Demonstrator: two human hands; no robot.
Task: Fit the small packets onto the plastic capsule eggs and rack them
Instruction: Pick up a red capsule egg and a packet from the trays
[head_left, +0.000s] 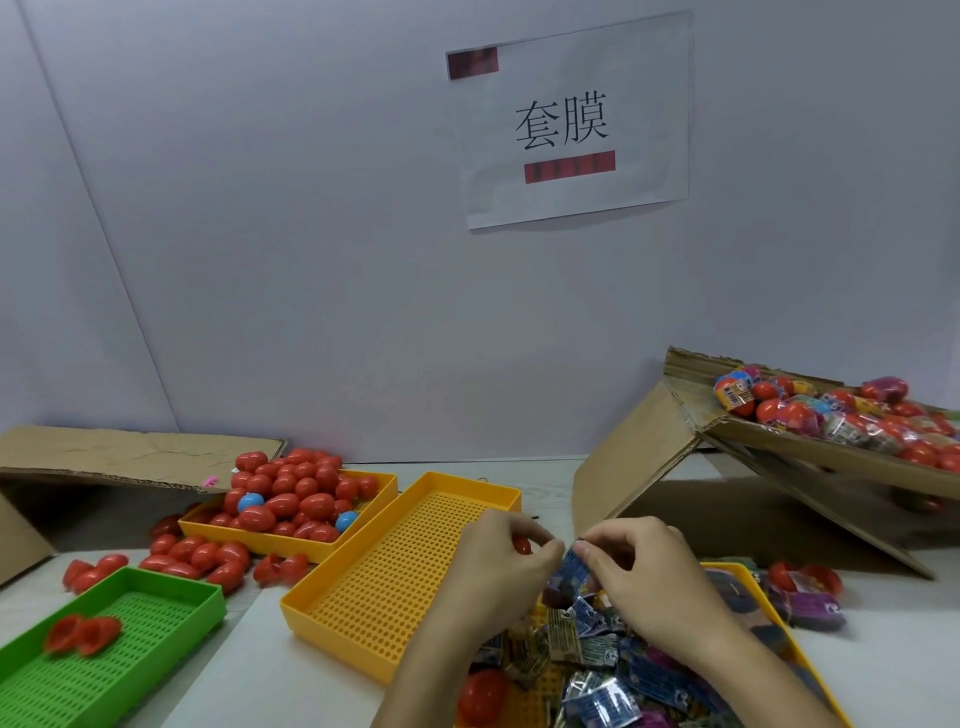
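My left hand (493, 561) curls around a red capsule egg (522, 545), of which only a sliver shows between the fingers. My right hand (639, 566) pinches a small blue printed packet (569, 569) just right of the egg; both hands touch the packet. Beneath them a yellow tray (779, 623) holds a heap of loose packets (602, 675) and one red egg (480, 696). An empty perforated yellow tray (395, 571) lies to the left of my hands.
A yellow tray (270, 540) heaped with red eggs (296, 488) and two blue ones stands at the back left, more eggs spilled around it. A green tray (104, 660) with red egg halves sits front left. A tilted cardboard box (779, 457) of wrapped eggs is at right.
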